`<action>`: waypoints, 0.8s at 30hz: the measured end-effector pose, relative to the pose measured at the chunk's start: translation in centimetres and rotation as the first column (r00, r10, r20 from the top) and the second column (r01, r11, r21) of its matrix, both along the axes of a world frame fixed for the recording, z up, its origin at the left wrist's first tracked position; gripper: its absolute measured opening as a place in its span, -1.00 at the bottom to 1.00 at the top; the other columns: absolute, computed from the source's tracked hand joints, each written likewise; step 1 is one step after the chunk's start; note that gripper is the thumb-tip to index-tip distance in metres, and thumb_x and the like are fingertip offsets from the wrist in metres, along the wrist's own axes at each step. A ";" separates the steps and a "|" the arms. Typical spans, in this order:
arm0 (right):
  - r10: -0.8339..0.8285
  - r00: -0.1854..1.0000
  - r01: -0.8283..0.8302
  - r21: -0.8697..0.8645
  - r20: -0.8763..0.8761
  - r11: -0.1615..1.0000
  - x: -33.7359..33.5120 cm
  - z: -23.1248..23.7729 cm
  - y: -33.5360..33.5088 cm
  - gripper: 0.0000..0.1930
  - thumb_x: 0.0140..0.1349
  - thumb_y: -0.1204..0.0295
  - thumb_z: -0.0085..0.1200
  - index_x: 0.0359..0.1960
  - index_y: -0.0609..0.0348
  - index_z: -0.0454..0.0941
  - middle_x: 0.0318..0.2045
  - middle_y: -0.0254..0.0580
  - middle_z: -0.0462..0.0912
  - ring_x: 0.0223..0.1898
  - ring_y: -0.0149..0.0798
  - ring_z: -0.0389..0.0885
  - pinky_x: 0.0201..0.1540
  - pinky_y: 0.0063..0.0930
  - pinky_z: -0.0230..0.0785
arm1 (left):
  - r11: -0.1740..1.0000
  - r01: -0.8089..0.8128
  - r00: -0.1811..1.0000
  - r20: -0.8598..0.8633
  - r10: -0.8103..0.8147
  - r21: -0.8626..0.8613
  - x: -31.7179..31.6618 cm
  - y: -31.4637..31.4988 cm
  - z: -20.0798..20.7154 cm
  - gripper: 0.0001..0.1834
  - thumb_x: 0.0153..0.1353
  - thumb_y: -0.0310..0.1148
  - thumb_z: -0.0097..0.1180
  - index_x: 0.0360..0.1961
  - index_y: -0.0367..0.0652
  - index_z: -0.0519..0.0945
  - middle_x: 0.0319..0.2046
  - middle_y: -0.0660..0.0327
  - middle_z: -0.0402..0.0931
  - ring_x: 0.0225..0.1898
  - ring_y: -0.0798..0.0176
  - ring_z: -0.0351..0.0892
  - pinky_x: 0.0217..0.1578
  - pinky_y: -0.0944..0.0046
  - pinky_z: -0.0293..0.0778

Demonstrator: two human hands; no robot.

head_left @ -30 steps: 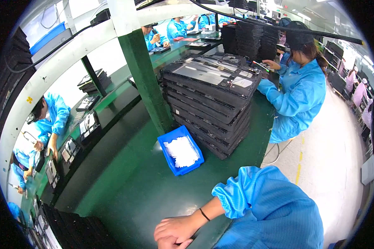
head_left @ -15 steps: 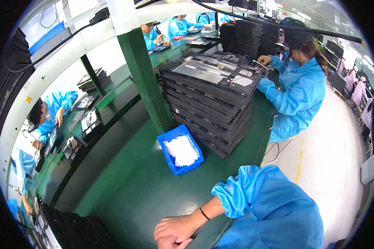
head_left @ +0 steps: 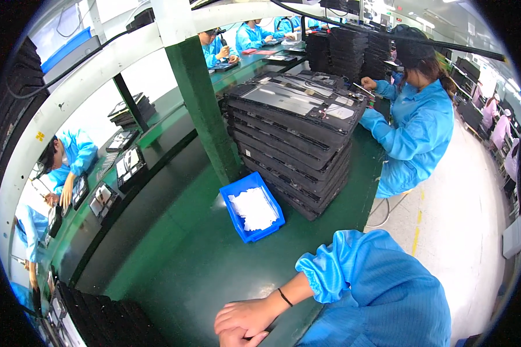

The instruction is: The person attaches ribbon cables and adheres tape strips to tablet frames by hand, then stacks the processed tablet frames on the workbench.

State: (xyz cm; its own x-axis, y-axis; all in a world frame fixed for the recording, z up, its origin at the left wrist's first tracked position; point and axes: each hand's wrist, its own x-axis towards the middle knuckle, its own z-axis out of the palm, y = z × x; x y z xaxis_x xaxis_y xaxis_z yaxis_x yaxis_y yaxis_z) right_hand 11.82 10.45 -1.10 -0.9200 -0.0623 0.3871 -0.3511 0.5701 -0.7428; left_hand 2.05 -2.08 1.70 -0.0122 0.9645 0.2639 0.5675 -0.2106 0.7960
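- Resting at the near edge of the green table, the person's right hand lies over the left hand, fingers curled loosely and pinching nothing; the left one is mostly cut off by the picture's lower edge, so I cannot tell how its fingers stand.
- The right forearm runs in from the lower right, bare from the wrist to a gathered blue sleeve, with a thin black band at the wrist.
- Nearest the hands, though well apart from them, sits 1 blue plastic bin holding white sheets; these look light, thin and floppy, probably best lifted flat from an edge, while the bin seems stiff enough to take by its rim.
- Just behind the bin rises a stack of black trays, likely rigid and heavy as a stack, easier taken 1 at a time by opposite edges.
- A co-worker in a blue smock works at the stack's far side.
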 end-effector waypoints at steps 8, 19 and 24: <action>-0.025 0.997 0.023 -0.034 -0.067 0.999 0.1 -0.2 -0.3 -0.48 -0.18 0.43 0.16 -0.05 0.25 0.46 -0.06 -0.08 0.51 0.08 -0.07 0.39 0.11 -0.20 0.21 | 1.000 0.019 0.999 -0.050 -0.019 -0.001 0.1 -0.3 0.1 -0.58 -0.16 -0.20 0.46 -0.71 -0.31 0.52 -0.76 0.03 0.42 -0.71 0.08 0.42 -0.62 0.15 0.33; -0.015 0.999 0.015 -0.019 -0.038 1.000 0.0 -0.1 -0.1 -0.50 -0.12 0.42 0.14 -0.03 0.22 0.43 -0.04 -0.11 0.49 0.11 -0.08 0.38 0.13 -0.20 0.20 | 0.999 0.015 0.997 -0.071 -0.013 0.029 0.0 0.0 0.5 -0.57 -0.14 -0.15 0.45 -0.71 -0.31 0.54 -0.75 0.02 0.45 -0.70 0.05 0.45 -0.61 0.13 0.36; -0.017 1.000 0.017 -0.011 -0.022 1.000 -0.1 -0.4 -0.1 -0.51 -0.08 0.42 0.13 -0.02 0.20 0.42 -0.02 -0.12 0.48 0.13 -0.09 0.36 0.14 -0.20 0.18 | 0.999 0.007 0.997 -0.078 -0.010 -0.040 0.0 0.2 1.0 -0.56 -0.15 -0.13 0.45 -0.72 -0.30 0.54 -0.74 0.01 0.47 -0.69 0.04 0.47 -0.60 0.13 0.38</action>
